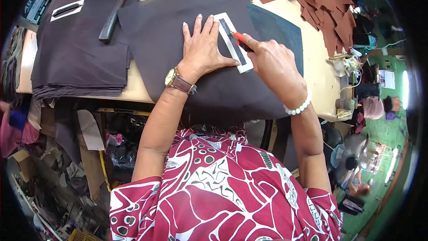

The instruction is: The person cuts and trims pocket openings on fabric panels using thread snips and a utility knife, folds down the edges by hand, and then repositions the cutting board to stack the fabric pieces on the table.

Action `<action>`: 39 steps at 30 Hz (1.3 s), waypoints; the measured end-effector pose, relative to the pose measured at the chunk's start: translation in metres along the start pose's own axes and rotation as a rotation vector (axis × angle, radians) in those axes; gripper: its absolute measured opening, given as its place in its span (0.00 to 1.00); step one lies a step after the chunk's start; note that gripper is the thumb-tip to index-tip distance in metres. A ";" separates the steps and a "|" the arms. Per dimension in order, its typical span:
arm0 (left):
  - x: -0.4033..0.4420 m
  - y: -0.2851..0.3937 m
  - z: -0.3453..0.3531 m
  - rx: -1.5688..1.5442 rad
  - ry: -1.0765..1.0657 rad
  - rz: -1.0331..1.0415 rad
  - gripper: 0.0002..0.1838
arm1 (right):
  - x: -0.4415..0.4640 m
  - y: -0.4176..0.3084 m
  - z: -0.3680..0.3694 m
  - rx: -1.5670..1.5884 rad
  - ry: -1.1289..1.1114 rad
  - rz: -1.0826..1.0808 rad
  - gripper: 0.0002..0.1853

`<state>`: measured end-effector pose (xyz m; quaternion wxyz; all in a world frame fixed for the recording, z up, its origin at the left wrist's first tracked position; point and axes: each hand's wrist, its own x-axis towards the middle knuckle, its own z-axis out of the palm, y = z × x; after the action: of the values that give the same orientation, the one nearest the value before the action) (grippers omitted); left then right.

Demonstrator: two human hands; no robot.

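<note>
A large dark brown sheet (160, 31) lies over the table's front edge. On it rests a white rectangular frame (245, 67) with a long slot. My left hand (203, 49) lies spread beside the frame, the thumb at its lower end and fingertips near its upper left side. My right hand (274, 62) is closed round an orange and black cutter (240, 39), whose tip is at the slot. Under the sheet's right side a dark board (281, 31) shows.
Left, a stack of dark sheets (80, 62) bears a hammer (117, 13) and a second white frame (67, 10) with a black item. Reddish-brown pieces (321, 4) lie at the back right. A small cream-coloured device (345, 64) stands at the table's right edge.
</note>
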<state>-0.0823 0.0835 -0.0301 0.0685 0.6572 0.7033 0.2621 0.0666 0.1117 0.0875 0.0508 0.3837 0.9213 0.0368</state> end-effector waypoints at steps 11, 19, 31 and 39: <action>0.001 0.000 0.006 0.033 0.029 0.024 0.64 | -0.062 0.005 0.007 -0.068 -0.020 0.014 0.24; 0.003 -0.020 -0.010 -0.124 0.142 -0.015 0.60 | -0.070 0.046 0.017 0.658 -0.010 0.264 0.21; -0.011 -0.111 -0.022 0.320 0.354 -0.244 0.08 | -0.023 0.173 0.135 0.219 0.480 0.453 0.21; 0.038 -0.107 -0.045 -0.970 0.308 -0.503 0.26 | -0.109 0.099 0.096 0.553 0.288 0.589 0.17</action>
<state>-0.2018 0.1076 -0.0309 0.3192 0.3168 0.6394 0.6236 0.2245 0.1069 0.0101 -0.1960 0.6204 0.7453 -0.1455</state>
